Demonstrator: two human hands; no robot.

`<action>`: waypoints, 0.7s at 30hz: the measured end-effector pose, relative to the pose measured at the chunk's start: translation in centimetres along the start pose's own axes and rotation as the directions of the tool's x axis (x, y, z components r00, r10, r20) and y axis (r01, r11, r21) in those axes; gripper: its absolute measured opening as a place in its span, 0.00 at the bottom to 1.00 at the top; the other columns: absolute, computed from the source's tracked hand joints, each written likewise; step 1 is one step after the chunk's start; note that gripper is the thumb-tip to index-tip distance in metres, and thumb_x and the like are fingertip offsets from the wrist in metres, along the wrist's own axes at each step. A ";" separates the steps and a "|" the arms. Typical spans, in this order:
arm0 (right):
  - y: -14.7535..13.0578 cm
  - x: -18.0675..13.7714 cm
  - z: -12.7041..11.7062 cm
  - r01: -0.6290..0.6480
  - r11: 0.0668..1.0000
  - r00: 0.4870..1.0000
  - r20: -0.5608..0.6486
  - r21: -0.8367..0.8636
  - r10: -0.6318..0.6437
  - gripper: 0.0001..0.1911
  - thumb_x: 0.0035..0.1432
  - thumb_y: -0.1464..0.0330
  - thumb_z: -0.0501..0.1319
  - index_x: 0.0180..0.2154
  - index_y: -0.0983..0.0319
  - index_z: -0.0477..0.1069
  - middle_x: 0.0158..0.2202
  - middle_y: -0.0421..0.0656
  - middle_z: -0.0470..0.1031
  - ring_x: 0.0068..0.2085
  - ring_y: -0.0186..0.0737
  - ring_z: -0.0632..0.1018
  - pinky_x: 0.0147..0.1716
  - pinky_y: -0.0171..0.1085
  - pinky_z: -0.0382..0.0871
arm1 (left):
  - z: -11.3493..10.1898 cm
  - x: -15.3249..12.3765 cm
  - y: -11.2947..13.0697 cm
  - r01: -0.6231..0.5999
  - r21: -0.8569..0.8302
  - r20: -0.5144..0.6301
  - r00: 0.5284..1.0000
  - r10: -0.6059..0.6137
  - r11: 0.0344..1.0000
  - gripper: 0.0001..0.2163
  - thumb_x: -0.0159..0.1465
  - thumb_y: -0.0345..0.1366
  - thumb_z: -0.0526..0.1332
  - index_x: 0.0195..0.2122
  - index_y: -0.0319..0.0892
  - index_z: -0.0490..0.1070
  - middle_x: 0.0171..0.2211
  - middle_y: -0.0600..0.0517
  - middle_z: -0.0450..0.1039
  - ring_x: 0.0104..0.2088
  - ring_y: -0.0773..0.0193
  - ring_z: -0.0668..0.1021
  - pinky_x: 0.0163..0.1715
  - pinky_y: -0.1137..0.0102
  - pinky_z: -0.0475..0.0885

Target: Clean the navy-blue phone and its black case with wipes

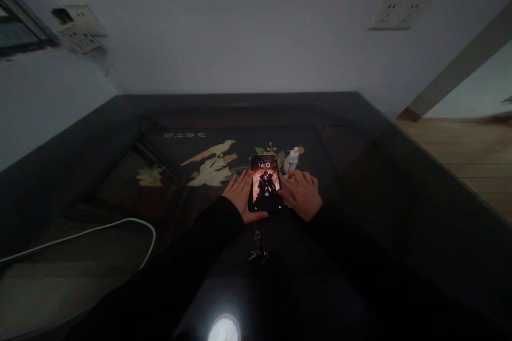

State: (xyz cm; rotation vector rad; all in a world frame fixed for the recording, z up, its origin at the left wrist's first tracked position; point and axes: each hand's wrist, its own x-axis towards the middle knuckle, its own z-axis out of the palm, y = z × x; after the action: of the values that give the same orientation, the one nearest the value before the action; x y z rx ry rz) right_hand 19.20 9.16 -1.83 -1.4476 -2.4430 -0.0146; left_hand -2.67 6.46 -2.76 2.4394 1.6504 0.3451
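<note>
A smartphone [264,183] lies flat on the dark table [400,192] with its screen lit, showing 14:13 and a picture. My left hand [240,194] rests along the phone's left edge with the thumb under its lower edge. On the phone's right side lies my right hand [303,192], fingers apart, a fingertip touching the phone's right edge. A small white bottle [292,160] stands just beyond my right hand. Both sleeves are black.
The table top carries an inlaid bird and flower picture [212,165]. A white cable [100,230] curves over the left part. A small bunch of keys [258,251] lies near me. Wall sockets [400,10] are on the wall; wooden floor [472,154] is at right.
</note>
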 end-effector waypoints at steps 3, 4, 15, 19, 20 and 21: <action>0.1 0.1 0.3 -0.007 1.000 0.999 -0.036 0.017 0.008 0.19 0.60 0.58 0.51 0.52 0.52 0.65 0.45 0.46 0.68 0.44 0.47 0.64 0.40 0.44 0.55 | -0.1 0.1 0.1 0.021 -0.009 -0.004 1.000 -0.021 1.000 0.53 0.43 0.60 0.58 0.61 0.25 0.42 0.62 0.34 0.47 0.62 0.48 0.52 0.60 0.54 0.47; 0.2 0.0 0.2 -0.007 1.000 0.998 -0.056 0.026 0.009 0.18 0.61 0.59 0.51 0.51 0.53 0.66 0.45 0.46 0.68 0.44 0.46 0.64 0.40 0.44 0.55 | -0.1 0.2 0.1 0.024 -0.017 0.001 1.000 -0.024 1.000 0.54 0.43 0.60 0.59 0.61 0.24 0.42 0.62 0.34 0.47 0.62 0.48 0.51 0.60 0.54 0.47; -0.9 -3.1 -2.1 0.126 0.981 0.979 -0.180 0.150 -0.098 0.09 0.55 0.66 0.59 0.40 0.57 0.73 0.38 0.43 0.70 0.42 0.42 0.67 0.41 0.41 0.55 | 0.1 3.1 -2.2 0.131 -0.357 -0.186 0.960 -0.208 0.925 0.28 0.58 0.42 0.52 0.57 0.31 0.55 0.56 0.38 0.62 0.56 0.57 0.66 0.55 0.60 0.60; -2.2 -3.2 -2.0 0.115 0.984 0.987 -0.123 0.134 -0.098 0.10 0.49 0.63 0.65 0.34 0.59 0.70 0.36 0.42 0.71 0.41 0.42 0.68 0.43 0.41 0.54 | -0.3 7.3 -2.6 0.206 -0.347 -0.167 0.946 -0.277 0.915 0.24 0.56 0.36 0.55 0.54 0.31 0.61 0.52 0.37 0.66 0.53 0.52 0.68 0.54 0.54 0.58; -2.4 -3.1 -1.9 0.104 0.987 0.990 -0.113 0.126 -0.090 0.11 0.49 0.62 0.65 0.33 0.59 0.69 0.35 0.41 0.70 0.41 0.42 0.68 0.42 0.41 0.54 | -0.3 8.3 -2.5 0.226 -0.356 -0.149 0.944 -0.294 0.907 0.22 0.57 0.35 0.54 0.52 0.31 0.63 0.49 0.38 0.69 0.50 0.53 0.71 0.53 0.55 0.60; -2.5 -3.1 -1.9 0.095 0.988 0.991 -0.104 0.119 -0.083 0.12 0.48 0.62 0.65 0.33 0.59 0.68 0.35 0.41 0.70 0.41 0.42 0.68 0.42 0.40 0.54 | -0.3 9.1 -2.5 0.241 -0.370 -0.130 0.943 -0.307 0.897 0.20 0.59 0.35 0.54 0.51 0.33 0.64 0.48 0.39 0.70 0.47 0.56 0.72 0.51 0.57 0.63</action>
State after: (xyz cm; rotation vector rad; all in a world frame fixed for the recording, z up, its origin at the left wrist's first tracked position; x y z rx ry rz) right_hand 18.91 5.03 -0.50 -1.2550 -2.3815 0.0448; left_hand -1.67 15.84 -2.34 1.9327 1.7962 0.7689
